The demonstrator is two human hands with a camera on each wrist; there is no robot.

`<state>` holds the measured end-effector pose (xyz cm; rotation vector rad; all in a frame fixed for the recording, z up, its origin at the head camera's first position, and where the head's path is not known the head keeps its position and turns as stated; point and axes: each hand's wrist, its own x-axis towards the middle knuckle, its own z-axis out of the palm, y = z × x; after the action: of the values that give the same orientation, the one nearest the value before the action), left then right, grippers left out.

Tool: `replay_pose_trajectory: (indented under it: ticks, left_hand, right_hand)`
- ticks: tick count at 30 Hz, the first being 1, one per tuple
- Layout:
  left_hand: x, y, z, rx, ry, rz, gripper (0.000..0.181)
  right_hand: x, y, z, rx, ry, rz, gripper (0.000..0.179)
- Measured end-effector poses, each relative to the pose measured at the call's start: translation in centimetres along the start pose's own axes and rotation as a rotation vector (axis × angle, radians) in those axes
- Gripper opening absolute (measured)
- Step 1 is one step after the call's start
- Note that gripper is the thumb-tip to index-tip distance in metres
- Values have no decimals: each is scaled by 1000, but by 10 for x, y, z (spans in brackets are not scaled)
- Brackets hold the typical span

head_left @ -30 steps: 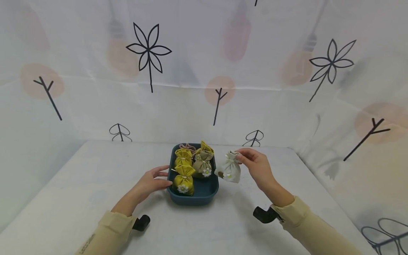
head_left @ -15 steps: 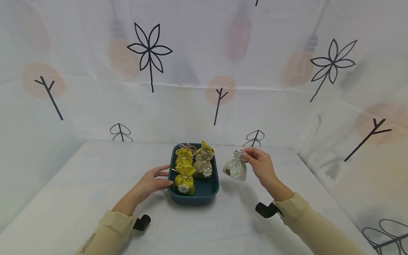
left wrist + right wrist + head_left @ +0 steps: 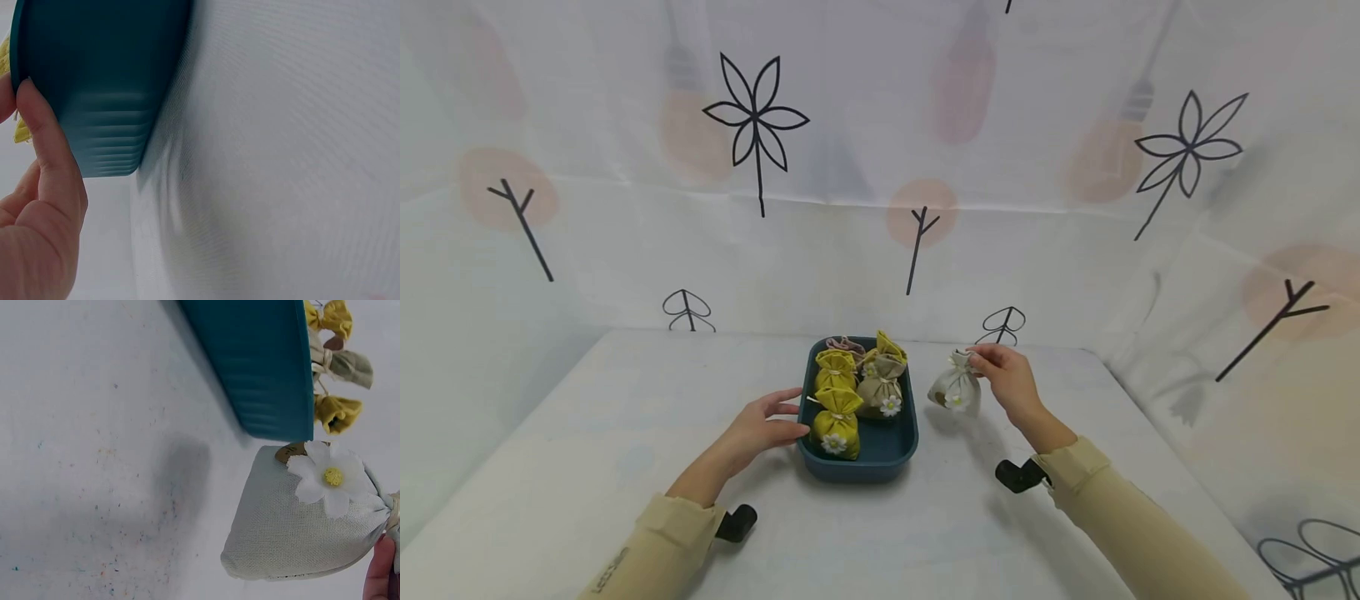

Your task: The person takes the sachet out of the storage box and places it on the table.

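Note:
In the head view my right hand [image 3: 1009,379] pinches the gathered neck of a pale grey-green drawstring pouch [image 3: 953,393]. The pouch hangs just right of a dark teal plastic bin [image 3: 865,472], above the table. A white fabric daisy [image 3: 328,478] and a brown tag show on it in the right wrist view. My left hand [image 3: 752,432] holds the bin's left rim, with finger and thumb at either side of the edge in the left wrist view. Inside the bin sit yellow pouches [image 3: 837,429], a khaki pouch [image 3: 880,392] and a pinkish-brown pouch [image 3: 844,346], partly hidden at the back.
A white cloth covers the table [image 3: 880,542]. Behind and beside it stand hanging sheets [image 3: 842,267] printed with plants. Dark wrist-worn devices [image 3: 737,523] sit at both cuffs.
My right hand has moved the pale pouch away from the bin, to the right, then stays nearly in place. The left hand keeps its hold on the bin. The view has shifted slightly.

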<state>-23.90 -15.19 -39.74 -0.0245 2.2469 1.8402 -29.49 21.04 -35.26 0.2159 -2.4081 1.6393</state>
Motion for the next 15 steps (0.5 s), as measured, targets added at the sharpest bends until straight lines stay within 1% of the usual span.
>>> replay_pose_trajectory:
  ticks: [5,12,15]
  left_hand:
    - [-1,1,0,7,-1,-2,69]
    - [0,1,1,10,16,-9,69]
    - [-1,1,1,7,8,-4,70]
  right_hand:
    - [8,5,-1,9,-8,9,25]
    - [20,13,-3,-3,-20,-3,24]
    - [25,18,-2,-7,-24,6,24]
